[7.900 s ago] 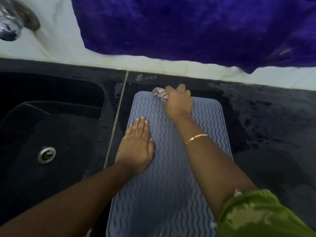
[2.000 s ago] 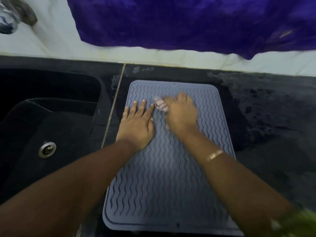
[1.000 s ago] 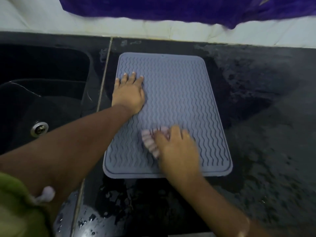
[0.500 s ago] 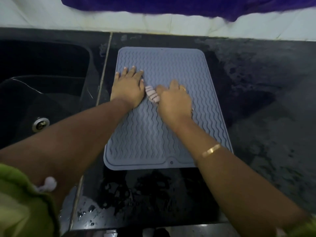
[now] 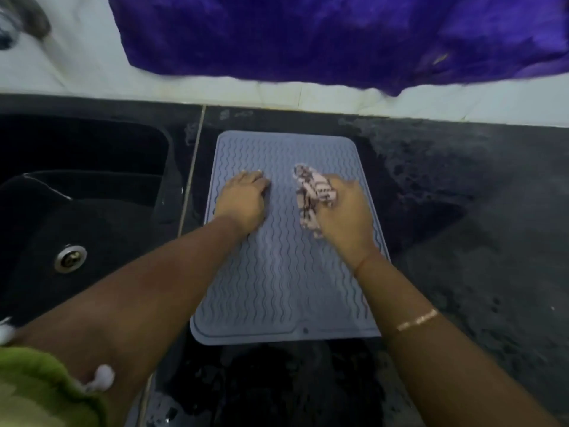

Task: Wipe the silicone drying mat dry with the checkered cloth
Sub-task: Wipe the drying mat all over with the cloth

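A grey-blue silicone drying mat point(image 5: 277, 288) with wavy ridges lies on the black counter, right of the sink. My left hand point(image 5: 243, 201) rests flat on the mat's left half, fingers together and pointing away from me. My right hand point(image 5: 345, 214) is on the mat's right half, holding the bunched checkered cloth point(image 5: 312, 195), which sticks out to the left of my fingers and touches the mat.
A black sink point(image 5: 77, 211) with a metal drain point(image 5: 70, 258) lies to the left. The wet black counter point(image 5: 477, 241) spreads right and in front of the mat. A purple cloth point(image 5: 323, 35) hangs over the white tiled wall behind.
My right hand with the cloth has moved from beside my left hand over to the mat's right side. My left hand stays pressed on the mat.
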`<control>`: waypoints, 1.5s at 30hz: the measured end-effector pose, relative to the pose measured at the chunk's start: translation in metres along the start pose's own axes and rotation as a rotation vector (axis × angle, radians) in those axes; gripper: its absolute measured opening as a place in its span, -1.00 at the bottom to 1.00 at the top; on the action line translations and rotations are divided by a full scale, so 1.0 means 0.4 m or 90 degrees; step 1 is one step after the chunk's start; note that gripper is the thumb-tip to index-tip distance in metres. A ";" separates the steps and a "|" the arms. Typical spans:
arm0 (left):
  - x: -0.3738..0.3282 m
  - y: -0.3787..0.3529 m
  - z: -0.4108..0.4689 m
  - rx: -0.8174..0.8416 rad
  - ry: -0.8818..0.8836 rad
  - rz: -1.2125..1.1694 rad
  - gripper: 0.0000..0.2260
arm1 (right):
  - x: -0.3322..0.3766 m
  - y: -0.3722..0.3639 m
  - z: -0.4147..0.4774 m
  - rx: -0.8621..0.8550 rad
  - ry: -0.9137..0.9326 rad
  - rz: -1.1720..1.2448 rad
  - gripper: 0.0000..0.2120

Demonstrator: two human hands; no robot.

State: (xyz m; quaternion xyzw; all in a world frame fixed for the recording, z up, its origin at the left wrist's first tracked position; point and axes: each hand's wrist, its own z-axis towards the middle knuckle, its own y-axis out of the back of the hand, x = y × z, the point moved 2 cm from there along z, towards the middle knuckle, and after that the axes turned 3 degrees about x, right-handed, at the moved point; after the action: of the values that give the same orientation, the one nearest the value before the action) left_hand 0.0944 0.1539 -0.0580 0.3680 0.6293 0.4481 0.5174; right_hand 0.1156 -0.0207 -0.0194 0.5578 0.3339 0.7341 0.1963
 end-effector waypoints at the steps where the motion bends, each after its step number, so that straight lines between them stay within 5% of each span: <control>1: -0.009 0.003 -0.003 -0.026 0.011 -0.005 -0.61 | 0.003 -0.007 0.038 -0.009 0.010 -0.024 -0.71; 6: -0.041 -0.021 -0.017 -0.060 0.019 0.023 -0.55 | 0.017 -0.089 0.063 0.123 -0.041 -0.302 -0.47; 8: -0.030 -0.036 -0.009 -0.027 0.027 0.032 -0.51 | 0.015 -0.111 0.047 0.097 -0.019 -0.369 -0.48; 18: -0.023 -0.039 0.006 0.008 -0.017 0.061 -0.51 | 0.023 -0.195 0.389 0.020 -0.019 -0.353 -0.63; 26: -0.025 -0.034 0.006 0.020 -0.010 0.042 -0.50 | 0.026 -0.158 0.214 0.074 0.054 -0.330 -0.65; 35: -0.026 -0.032 0.011 0.015 -0.010 0.039 -0.51 | 0.033 -0.212 0.417 0.003 0.005 -0.351 -0.68; 45: -0.023 -0.035 0.014 0.055 -0.002 0.067 -0.43 | 0.022 -0.094 -0.033 0.120 0.039 -0.283 -0.65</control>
State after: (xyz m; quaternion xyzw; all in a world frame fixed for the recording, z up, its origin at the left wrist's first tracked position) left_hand 0.1017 0.1419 -0.0687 0.4230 0.6271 0.4466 0.4778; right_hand 0.0972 0.0078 -0.0420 0.4640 0.5214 0.6547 0.2901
